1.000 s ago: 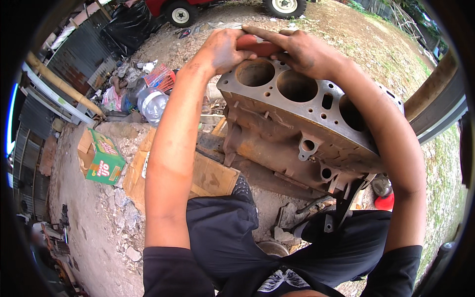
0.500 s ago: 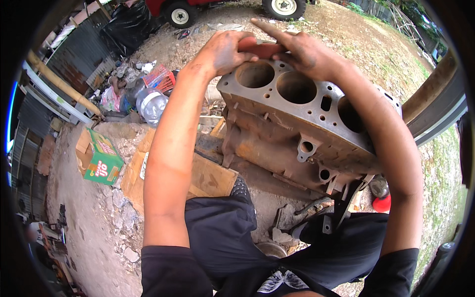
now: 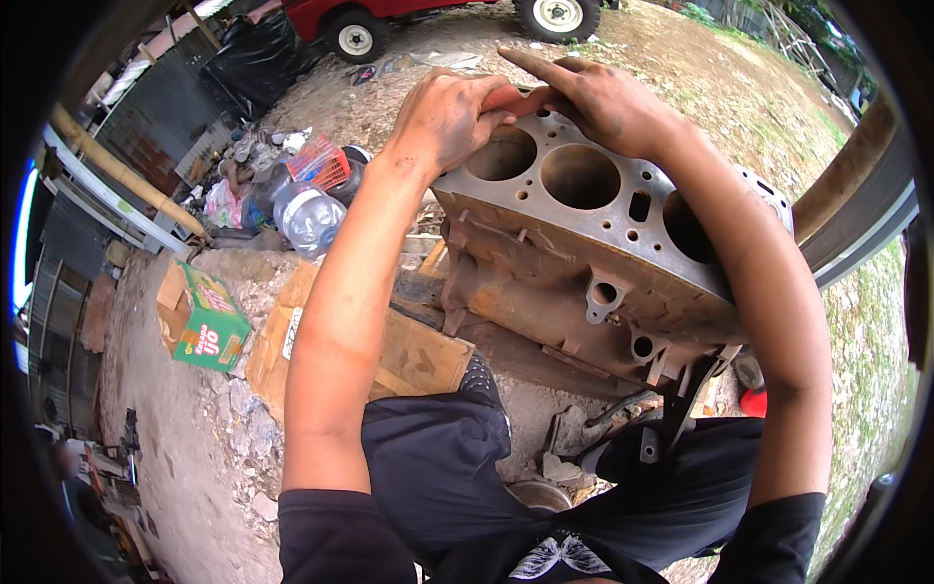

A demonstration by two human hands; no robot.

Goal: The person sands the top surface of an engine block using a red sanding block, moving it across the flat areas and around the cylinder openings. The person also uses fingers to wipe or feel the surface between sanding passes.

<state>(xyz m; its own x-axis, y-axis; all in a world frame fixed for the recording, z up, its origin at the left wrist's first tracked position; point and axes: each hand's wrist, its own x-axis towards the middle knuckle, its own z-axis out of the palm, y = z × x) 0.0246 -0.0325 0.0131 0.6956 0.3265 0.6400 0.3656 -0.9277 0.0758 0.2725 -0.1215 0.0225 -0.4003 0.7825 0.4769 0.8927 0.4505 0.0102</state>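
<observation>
An engine block (image 3: 525, 243) stands in front of me, rusty brown on its side, with a bare grey top face and round cylinder bores. Over the far left end of that top face, both hands grip a reddish-brown piece of sandpaper (image 3: 530, 100). My left hand (image 3: 443, 119) pinches its left end between thumb and curled fingers. At the other end, my right hand (image 3: 608, 109) holds it with the index finger stretched out past it. The sandpaper bends between the hands, and its underside is hidden. My right forearm covers part of the block's right end.
Flattened cardboard (image 3: 413, 355) and a green box (image 3: 204, 316) lie on the ground to the left. Beyond them are a clear plastic bottle (image 3: 309, 219) and a red crate (image 3: 319, 163). A post (image 3: 846, 175) rises at right; a red vehicle (image 3: 418, 15) is parked behind.
My left fingers have curled more tightly round the sandpaper's left end, and that hand sits slightly lower. The sandpaper shows a more bent shape. My right hand has shifted slightly; the block stays put.
</observation>
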